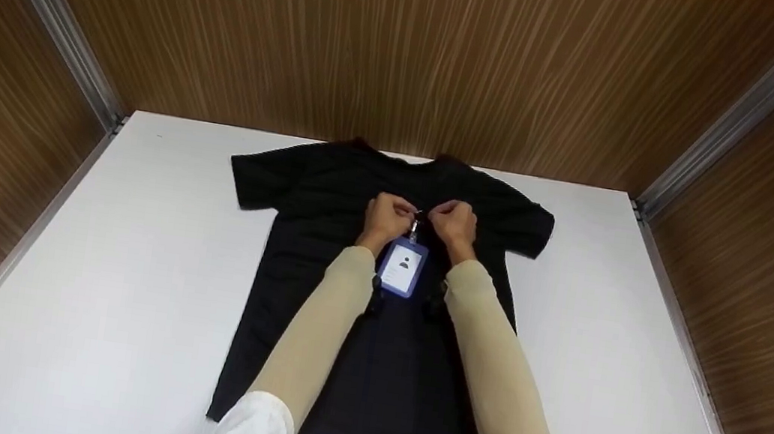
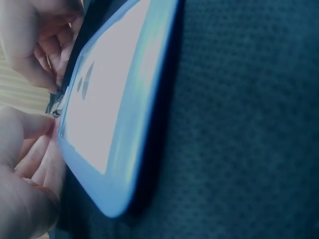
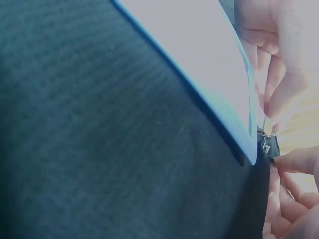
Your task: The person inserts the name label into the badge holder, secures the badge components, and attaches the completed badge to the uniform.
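A black T-shirt (image 1: 371,381) lies spread flat, its collar at the far side. On its chest rests an ID badge in a blue holder (image 1: 403,268), with a white card and a dark figure printed on it. A small metal clip (image 1: 414,230) is at the badge's top end. My left hand (image 1: 389,216) pinches the metal piece of the clip between thumb and fingers. Close beside it, my right hand (image 1: 454,223) pinches a bit of the shirt's black fabric, seen in the right wrist view (image 3: 275,152). The fingertips partly hide the clip.
Beneath the shirt is a white table (image 1: 122,271). Brown wood-grain panels (image 1: 395,52) stand at the back and both sides, with grey metal strips (image 1: 52,11) at the corners.
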